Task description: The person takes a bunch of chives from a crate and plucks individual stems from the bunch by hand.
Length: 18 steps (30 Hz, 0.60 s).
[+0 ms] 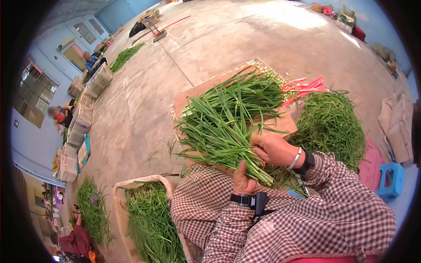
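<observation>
A bunch of long green stalks [228, 140] lies across my lap side of a cardboard-covered crate [184, 98], its pale cut ends pointing toward me. Wrapped around the lower stems is my left hand [244, 179], thumb up. My right hand [278, 150], with a silver bangle at the wrist, is closed at the bunch's right side; its fingertips are partly hidden. More green stalks [263, 94] rest behind on the crate, beside red-and-white strips [305, 89].
A crate of greens [153, 219] stands at lower left. Piles of greens [329, 127] lie right of the crate and at far left. A blue stool [389, 182] is at right. Other people sit along the left wall near white baskets [79, 127].
</observation>
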{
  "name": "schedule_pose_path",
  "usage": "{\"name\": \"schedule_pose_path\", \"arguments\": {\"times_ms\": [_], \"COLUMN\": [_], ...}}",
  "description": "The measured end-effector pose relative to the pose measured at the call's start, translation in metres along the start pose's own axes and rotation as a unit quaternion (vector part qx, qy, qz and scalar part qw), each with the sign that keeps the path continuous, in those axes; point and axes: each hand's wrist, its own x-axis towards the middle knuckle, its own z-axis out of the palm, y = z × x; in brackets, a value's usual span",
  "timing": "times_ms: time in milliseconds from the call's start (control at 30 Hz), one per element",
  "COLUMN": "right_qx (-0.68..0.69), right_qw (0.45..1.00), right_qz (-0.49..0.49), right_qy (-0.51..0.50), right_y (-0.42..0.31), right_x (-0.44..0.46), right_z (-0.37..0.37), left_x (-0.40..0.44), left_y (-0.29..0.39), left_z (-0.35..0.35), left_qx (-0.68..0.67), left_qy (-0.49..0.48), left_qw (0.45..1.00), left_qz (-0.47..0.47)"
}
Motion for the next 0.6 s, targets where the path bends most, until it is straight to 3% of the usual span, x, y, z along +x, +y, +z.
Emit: {"name": "schedule_pose_path", "arguments": {"times_ms": [33, 67, 100, 167, 233, 600], "right_qx": [0.024, 0.11, 0.11, 0.275, 0.392, 0.438], "right_qw": [0.999, 0.993, 0.993, 0.945, 0.891, 0.813], "right_qz": [-0.039, 0.005, 0.003, 0.154, 0.194, 0.162], "right_qy": [0.027, 0.037, 0.036, 0.085, 0.122, 0.349], "right_y": [0.003, 0.005, 0.005, 0.003, 0.0, 0.04], "right_x": [0.002, 0.002, 0.004, 0.008, 0.008, 0.002], "right_z": [0.0, 0.0, -0.007, -0.032, -0.058, -0.12], "left_x": [0.001, 0.002, 0.003, 0.004, 0.004, 0.004], "left_y": [0.0, 0.0, 0.001, 0.001, 0.002, 0.004], "left_z": [-0.002, -0.004, -0.008, -0.017, -0.016, -0.014], "left_qx": [0.052, 0.001, 0.0, -0.028, -0.031, -0.054], "left_qy": [0.031, 0.07, 0.069, 0.086, 0.097, 0.095], "left_qw": [0.998, 0.997, 0.997, 0.995, 0.994, 0.993], "left_qz": [-0.003, -0.03, -0.029, -0.045, -0.044, -0.041]}}
